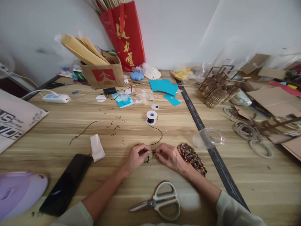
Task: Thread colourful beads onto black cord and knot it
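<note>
In the middle of the table, my left hand [138, 154] and my right hand [169, 156] face each other, fingertips pinched. Between them is a small beaded string [154, 153], with more of its beads [147, 160] hanging under my left fingers. A thin black cord [161, 131] curves from the white spool [151, 117] down to my hands. Against my right wrist lies a heap of multicoloured bead strands [191, 157]. Scissors with pale handles [168, 201] rest on the wood near my body. My fingers partly hide the beads they pinch.
A black phone [67, 183] and a folded white paper [97, 147] lie to the left. Clear rolled tubing [209, 137] and woven baskets [215, 88] are at right. Behind stand a cardboard box [103, 73], a red bag [127, 34] and blue cards [164, 87].
</note>
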